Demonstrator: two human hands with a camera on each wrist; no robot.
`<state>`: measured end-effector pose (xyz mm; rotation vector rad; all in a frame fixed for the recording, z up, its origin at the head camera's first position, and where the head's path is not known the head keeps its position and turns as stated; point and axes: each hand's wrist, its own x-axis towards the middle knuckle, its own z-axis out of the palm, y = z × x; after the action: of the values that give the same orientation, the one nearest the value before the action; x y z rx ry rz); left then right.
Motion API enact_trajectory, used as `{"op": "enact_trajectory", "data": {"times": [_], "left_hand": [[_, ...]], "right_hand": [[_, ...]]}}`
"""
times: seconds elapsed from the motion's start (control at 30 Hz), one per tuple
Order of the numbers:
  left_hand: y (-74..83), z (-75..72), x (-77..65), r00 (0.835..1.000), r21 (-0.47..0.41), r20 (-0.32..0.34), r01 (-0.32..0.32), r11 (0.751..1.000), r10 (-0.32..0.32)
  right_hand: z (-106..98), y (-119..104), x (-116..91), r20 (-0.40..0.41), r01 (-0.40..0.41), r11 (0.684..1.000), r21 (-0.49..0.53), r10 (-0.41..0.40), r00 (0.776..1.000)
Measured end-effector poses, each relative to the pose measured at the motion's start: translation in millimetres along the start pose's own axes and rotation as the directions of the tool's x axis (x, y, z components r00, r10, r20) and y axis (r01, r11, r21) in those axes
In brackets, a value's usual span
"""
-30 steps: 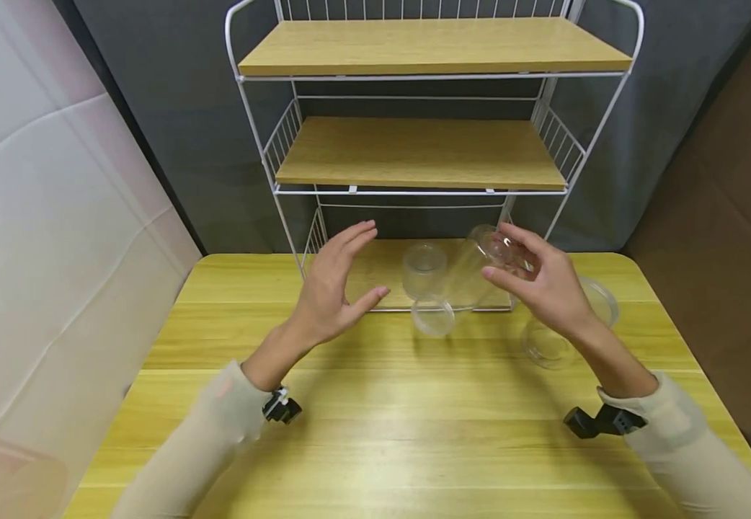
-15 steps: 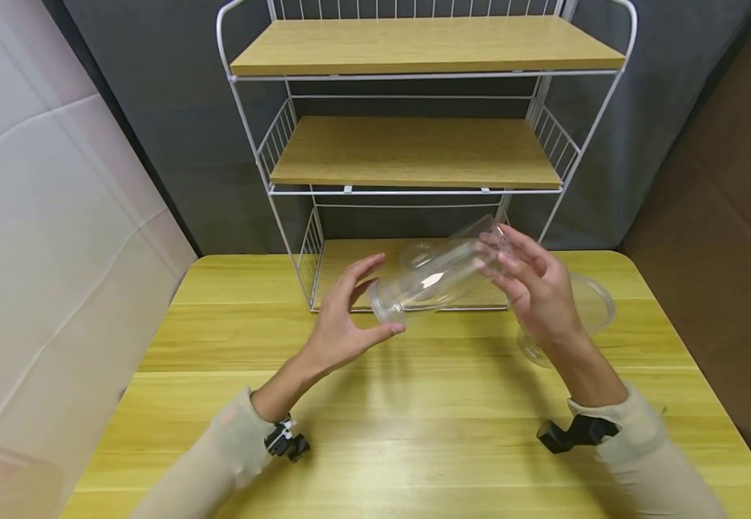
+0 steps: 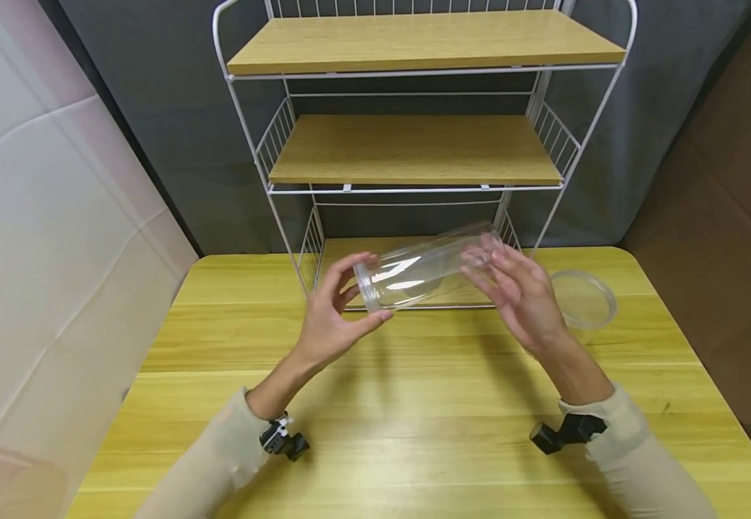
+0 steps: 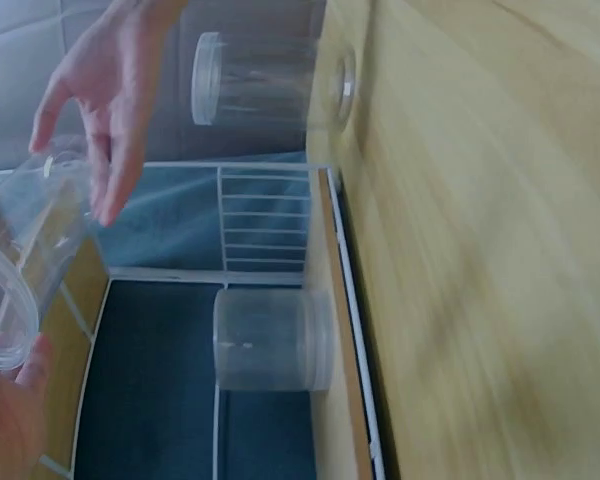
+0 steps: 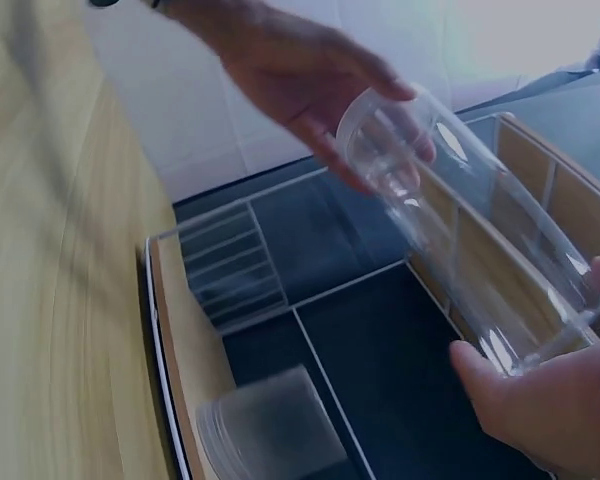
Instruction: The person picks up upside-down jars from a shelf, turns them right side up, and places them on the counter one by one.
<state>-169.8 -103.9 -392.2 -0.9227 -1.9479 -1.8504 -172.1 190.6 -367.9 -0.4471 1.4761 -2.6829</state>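
Observation:
A tall clear jar (image 3: 427, 267) is held in the air on its side, in front of the lowest shelf. My left hand (image 3: 333, 317) grips its ribbed rim end, thumb below and fingers behind. At the other end my right hand (image 3: 521, 292) holds the base between thumb and fingers. The right wrist view shows the tilted jar (image 5: 480, 240) spanning both hands. A short clear jar (image 4: 270, 340) stands on the lowest shelf, its ridged end down; the held jar mostly covers it in the head view.
Another clear jar (image 3: 584, 299) with a wide rim stands on the wooden table (image 3: 414, 432), right of the rack and partly behind my right hand. The white wire rack has a middle shelf (image 3: 414, 148) and a top shelf (image 3: 427, 43) above the hands.
The tall jar has swung leftward from a steeper tilt to lie nearly sideways. My left hand, earlier apart from it, now grips its rim end; my right hand has shifted left with it.

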Motion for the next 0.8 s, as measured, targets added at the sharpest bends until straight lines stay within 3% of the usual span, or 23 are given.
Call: {"op": "enact_trajectory", "data": {"times": [0.17, 0.27, 0.33, 0.4, 0.5, 0.6, 0.73, 0.8], "left_hand": [[5.6, -12.1, 4.8, 1.000, 0.021, 0.016, 0.025, 0.999, -0.026], [8.2, -20.1, 6.0, 0.999, 0.027, 0.024, 0.036, 0.999, -0.037], [9.9, -25.7, 6.7, 0.999, 0.033, 0.024, 0.043, 0.999, -0.043], [12.1, -32.1, 7.2, 0.999, 0.047, 0.018, 0.046, 0.998, -0.047], [16.3, -42.3, 8.3, 0.998, 0.092, 0.017, 0.057, 0.994, -0.058], [21.2, -52.2, 9.0, 0.996, 0.162, 0.020, 0.083, 0.983, -0.088], [27.3, -65.9, 7.3, 0.990, 0.303, 0.037, 0.122, 0.945, -0.140], [29.2, -72.2, 7.1, 0.985, 0.376, 0.061, 0.125, 0.918, -0.159]], "right_hand": [[-7.5, -8.2, 0.8, 0.058, -0.097, 0.978, -0.182, 0.109, 0.992], [-9.4, -17.1, 0.4, 0.036, -0.144, 0.898, -0.415, 0.174, 0.984], [-9.4, -24.0, -0.4, 0.027, -0.137, 0.799, -0.586, 0.189, 0.982], [-8.2, -31.3, -1.3, 0.027, -0.096, 0.679, -0.728, 0.168, 0.985], [-4.3, -41.5, -1.9, 0.072, 0.023, 0.512, -0.859, 0.076, 0.995], [-0.5, -51.5, -2.4, 0.159, 0.169, 0.316, -0.933, -0.059, 0.986], [2.6, -61.4, 1.1, 0.310, 0.329, 0.051, -0.943, -0.222, 0.924], [2.6, -65.1, 5.1, 0.384, 0.389, -0.038, -0.921, -0.273, 0.882]]}}
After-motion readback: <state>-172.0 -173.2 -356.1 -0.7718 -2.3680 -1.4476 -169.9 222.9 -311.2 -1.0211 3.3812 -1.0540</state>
